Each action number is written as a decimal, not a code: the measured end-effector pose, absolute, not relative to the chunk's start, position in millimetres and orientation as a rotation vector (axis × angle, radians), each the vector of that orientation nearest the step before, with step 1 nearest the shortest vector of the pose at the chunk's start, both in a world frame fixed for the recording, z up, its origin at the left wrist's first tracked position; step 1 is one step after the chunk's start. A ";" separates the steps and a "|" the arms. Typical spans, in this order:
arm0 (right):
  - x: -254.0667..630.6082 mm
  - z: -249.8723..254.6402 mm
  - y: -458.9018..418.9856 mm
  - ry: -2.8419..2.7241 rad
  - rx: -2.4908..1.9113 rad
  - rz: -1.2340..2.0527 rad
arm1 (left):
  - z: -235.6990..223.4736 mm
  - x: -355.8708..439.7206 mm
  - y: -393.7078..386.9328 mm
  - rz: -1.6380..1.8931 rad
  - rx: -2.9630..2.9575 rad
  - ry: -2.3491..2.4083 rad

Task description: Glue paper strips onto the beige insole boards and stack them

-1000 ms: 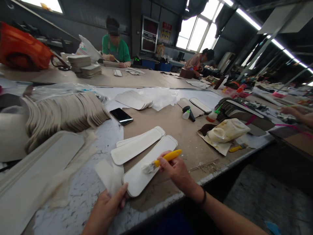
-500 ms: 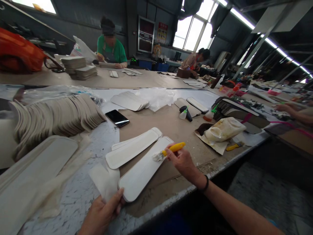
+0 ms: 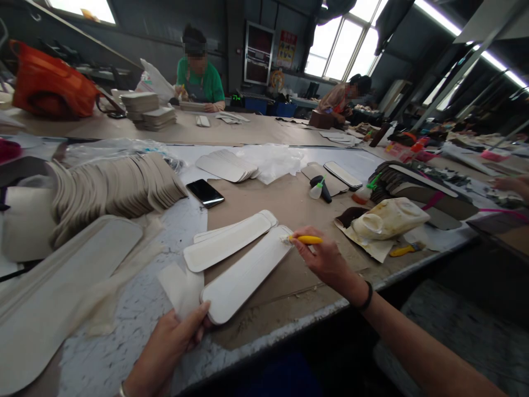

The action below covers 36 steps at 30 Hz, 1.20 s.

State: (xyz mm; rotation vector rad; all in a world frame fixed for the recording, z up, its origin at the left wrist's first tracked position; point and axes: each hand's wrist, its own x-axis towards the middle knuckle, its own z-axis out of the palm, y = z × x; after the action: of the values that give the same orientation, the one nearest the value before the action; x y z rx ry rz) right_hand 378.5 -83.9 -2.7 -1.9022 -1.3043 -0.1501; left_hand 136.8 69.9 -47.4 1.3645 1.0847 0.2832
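My right hand (image 3: 326, 258) is closed round a yellow-handled brush (image 3: 306, 240), whose bristles touch the far end of a long white flat piece (image 3: 246, 274) lying on brown paper (image 3: 289, 204). My left hand (image 3: 171, 344) presses on the near end of that piece, fingers lying flat, next to a scrap of white fabric (image 3: 179, 289). A second white piece (image 3: 227, 248) lies just beyond, on top of another.
A fanned stack of beige pieces (image 3: 115, 190) and a large flat piece (image 3: 61, 275) lie to the left. A black phone (image 3: 205, 193), a small glue bottle (image 3: 316, 190), a dirty plastic jug (image 3: 388, 218) and dark pieces (image 3: 413, 190) sit further off. Other people work at the far tables.
My right hand has drawn the brush along the piece from its near half to its far end. My left hand has stayed on the near end.
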 end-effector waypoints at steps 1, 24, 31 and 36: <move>371.8 -3.0 -82.9 -1.373 -1.875 -0.087 | -46.5 136.3 70.1 0.260 1.349 1.062; 302.3 -3.0 -70.5 -1.553 -1.611 0.189 | -54.0 135.0 62.3 0.354 1.219 1.055; 277.4 7.2 -64.9 -1.217 -1.318 0.601 | -44.8 129.3 63.2 0.430 1.169 1.113; 290.7 9.2 -62.2 -0.995 -1.431 0.723 | -26.7 122.5 54.6 0.585 1.040 1.075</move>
State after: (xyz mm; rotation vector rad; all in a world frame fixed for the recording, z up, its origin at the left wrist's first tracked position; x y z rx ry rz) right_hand 290.7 -62.2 9.2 -1.4306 -0.9953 0.7230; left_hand 122.5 54.6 -26.7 1.0405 1.0746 0.5846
